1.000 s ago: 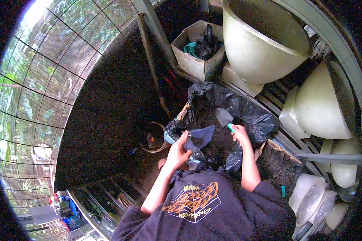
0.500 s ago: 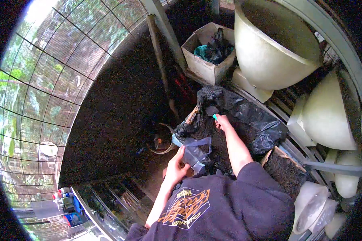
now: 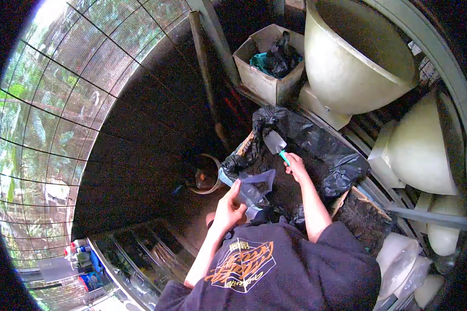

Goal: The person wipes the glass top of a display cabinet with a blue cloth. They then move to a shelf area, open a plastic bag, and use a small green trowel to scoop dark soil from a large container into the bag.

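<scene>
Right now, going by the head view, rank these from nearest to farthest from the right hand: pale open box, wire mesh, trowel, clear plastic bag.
1. Trowel: gripped in the right hand.
2. Clear plastic bag: just to its left, held by the left hand.
3. Pale open box: beyond the black plastic, toward the top.
4. Wire mesh: far left.

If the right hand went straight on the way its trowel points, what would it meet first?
With the trowel leading the right hand, probably the bunched corner of the black plastic liner. Depth is unclear, so the blade might touch the dark soil first.
</scene>
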A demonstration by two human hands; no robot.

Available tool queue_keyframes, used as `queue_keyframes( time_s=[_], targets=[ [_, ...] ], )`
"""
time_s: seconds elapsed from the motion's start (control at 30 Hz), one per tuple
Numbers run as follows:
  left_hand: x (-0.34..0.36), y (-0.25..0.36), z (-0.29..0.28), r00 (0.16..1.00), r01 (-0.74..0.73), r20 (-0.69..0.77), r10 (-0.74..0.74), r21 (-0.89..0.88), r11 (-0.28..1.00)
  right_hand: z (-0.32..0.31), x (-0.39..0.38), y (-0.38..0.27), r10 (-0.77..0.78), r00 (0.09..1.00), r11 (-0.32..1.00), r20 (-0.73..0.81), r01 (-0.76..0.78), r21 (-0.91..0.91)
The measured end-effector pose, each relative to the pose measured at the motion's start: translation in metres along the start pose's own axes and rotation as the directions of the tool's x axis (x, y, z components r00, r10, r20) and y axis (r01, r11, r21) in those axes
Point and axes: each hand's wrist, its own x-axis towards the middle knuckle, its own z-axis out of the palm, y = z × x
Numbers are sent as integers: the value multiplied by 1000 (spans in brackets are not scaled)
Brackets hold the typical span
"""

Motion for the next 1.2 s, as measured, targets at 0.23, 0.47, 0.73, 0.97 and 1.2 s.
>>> queue_keyframes(
  time_s=[0.23, 0.47, 0.73, 0.97, 1.2],
  targets=[
    [46, -1, 17, 999, -23, -29, 22, -22, 1000, -15, -106, -88, -266, 948, 943, 177, 294, -157],
    [69, 5, 26, 996, -1, -87, -2, -28, 1000, -42, -130, -109, -480, 871, 831, 104, 490, -264],
    [20, -6, 20, 998, -47, -37, 47, 6, 999, -65, -50, -19, 12, 995, 939, -104, -46, -341],
    [0, 14, -4, 993, 58, 101, -54, -43, 997, -20, 46, 32, 234, 967, 956, -104, -248, -154],
    [-6, -18, -5, 997, -82, -1, 83, 102, 991, 18, 97, 34, 282, 948, 958, -146, -285, 2]
  ],
)
